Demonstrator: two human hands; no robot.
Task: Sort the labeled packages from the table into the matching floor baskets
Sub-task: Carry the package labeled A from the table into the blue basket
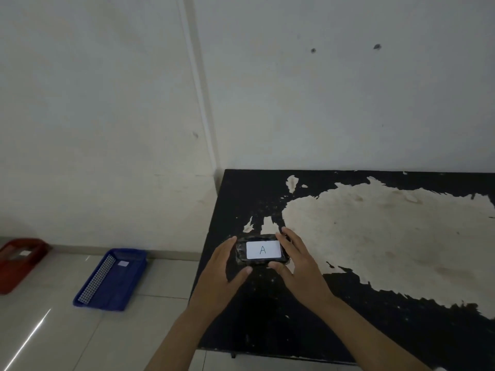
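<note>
The desk (375,236) is taking up most of your right side, black with a big patch of the top layer peeling away, and you're working right at its left front corner, so there's floor dropping off just beside your left wrist. If the grab slips, that's where the thing is going, and not into a basket.

Down on the floor, the blue basket (112,279) is sitting nearer to you and the red basket (20,263) is further left, partly cut off by the edge of view. Each one is showing a small white tag inside, but they're way too tiny to read from up here. That's the real risk I'm seeing: you're guessing which one is A and tossing it in the wrong one. Lean in and check first.

Your left hand (222,271) and right hand (300,266) are closing in from either side of the black-wrapped package (241,259), fingers and thumbs touching its edges. It's looking like it's resting on the desk, can't tell if it's lifted yet. The wrap is looking shiny, so an edge pinch could slide.

The white label (263,249) on top is reading "A".
</note>
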